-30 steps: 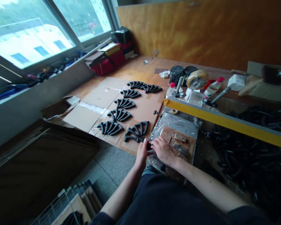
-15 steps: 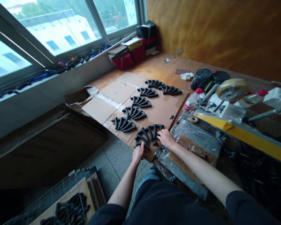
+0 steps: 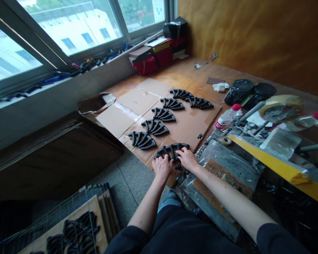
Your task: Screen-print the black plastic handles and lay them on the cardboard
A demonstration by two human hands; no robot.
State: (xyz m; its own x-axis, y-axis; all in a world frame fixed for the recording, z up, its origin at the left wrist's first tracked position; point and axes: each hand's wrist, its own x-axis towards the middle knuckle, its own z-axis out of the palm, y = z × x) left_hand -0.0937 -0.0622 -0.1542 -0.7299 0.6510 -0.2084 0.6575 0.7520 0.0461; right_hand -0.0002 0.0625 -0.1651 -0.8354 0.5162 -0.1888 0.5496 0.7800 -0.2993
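Observation:
A fan-shaped row of black curved handle-like pieces (image 3: 172, 151) lies on a flat cardboard sheet (image 3: 113, 121) close to me. My left hand (image 3: 163, 167) is bent over the near left end of this row, its fingers closed on the pieces. At the right end, my right hand (image 3: 188, 159) grips the row with bent fingers; the fingertips are partly hidden among the pieces. A small black clip-like part (image 3: 178, 167) sits just below my right hand, and a similar part (image 3: 200, 136) lies farther back.
Several more black fans (image 3: 155, 127) lie in a line across the cardboard. To the right are a stained metal plate (image 3: 228, 155), a red-capped bottle (image 3: 228, 116), a tape roll (image 3: 281, 108) and black tubs (image 3: 239, 91). A wire basket (image 3: 76, 201) with black pieces stands low at left.
My left hand has moved from the lower end piece up over the row's near side. My right hand has shifted inward along the row, which now looks closer together. The view has turned slightly left.

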